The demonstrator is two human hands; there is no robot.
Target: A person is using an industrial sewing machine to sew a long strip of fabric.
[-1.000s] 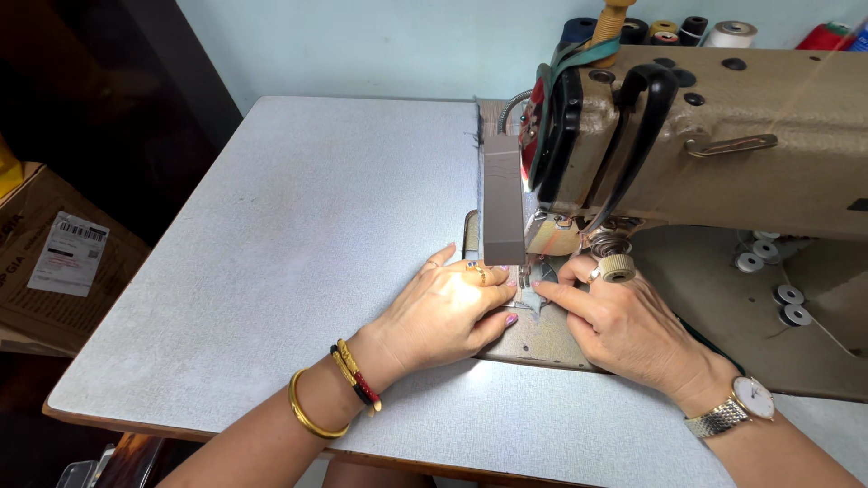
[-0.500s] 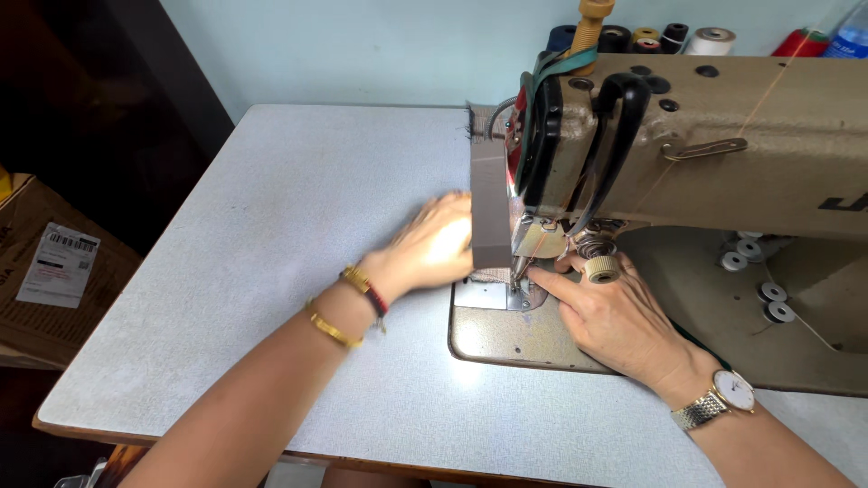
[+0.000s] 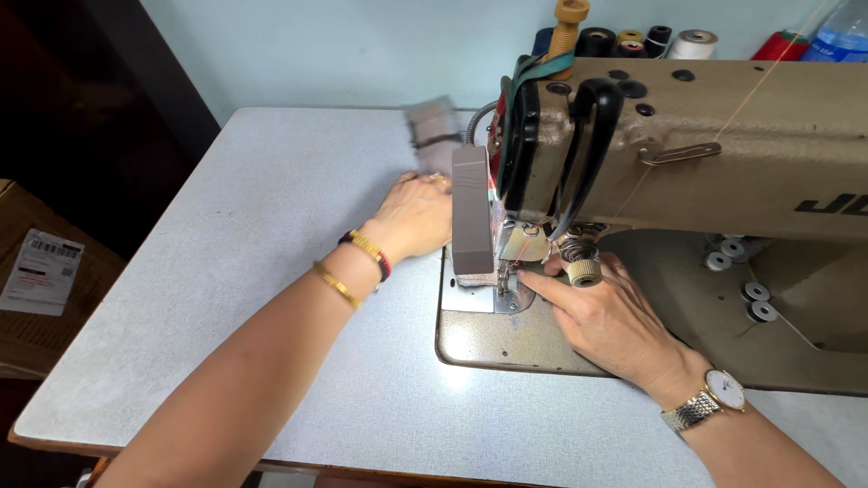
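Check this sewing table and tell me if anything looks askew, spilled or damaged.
Nothing stands out. The beige industrial sewing machine sits square on the grey table, thread spools upright behind it. The left hand and right hand rest beside the needle.

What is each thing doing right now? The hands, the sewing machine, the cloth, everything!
Left hand: flat on the table, behind the machine's grey lamp.
Right hand: fingers pressing the cloth by the needle.
Cloth: lying under the presser foot.
Sewing machine: threaded, lamp lit.
Grey fabric piece: blurred, at the table's far edge.
Bobbins: loose on the machine bed.
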